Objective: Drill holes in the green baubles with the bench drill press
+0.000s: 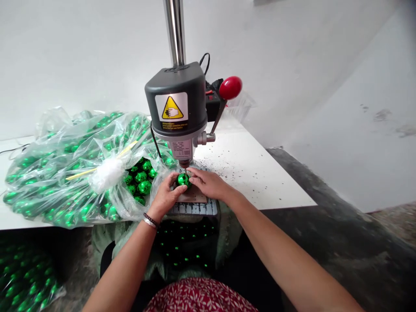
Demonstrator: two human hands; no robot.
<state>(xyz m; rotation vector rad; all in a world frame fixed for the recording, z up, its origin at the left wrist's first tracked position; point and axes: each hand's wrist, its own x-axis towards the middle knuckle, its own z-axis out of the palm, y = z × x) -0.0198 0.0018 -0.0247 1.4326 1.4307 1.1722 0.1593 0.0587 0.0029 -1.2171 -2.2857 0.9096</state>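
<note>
A shiny green ball [183, 180] rests under the bit of a dark grey drill press [177, 102], above a wooden piece [195, 196] on the slotted metal base [195, 209]. My left hand [167, 194] grips the ball from the left, thumb in front and fingers behind. From the right, my right hand [208, 183] holds the same ball between thumb and fingers. The thin bit comes down at the ball's top; whether it touches is too small to tell.
A clear plastic bag [42, 173] of green balls lies left on the white table [260, 173]. The red-knobbed lever [230, 88] sticks out right. Dark chips litter the tabletop. Below the table edge, an open sack [227, 234] holds more balls; another bag [26, 277] is lower left.
</note>
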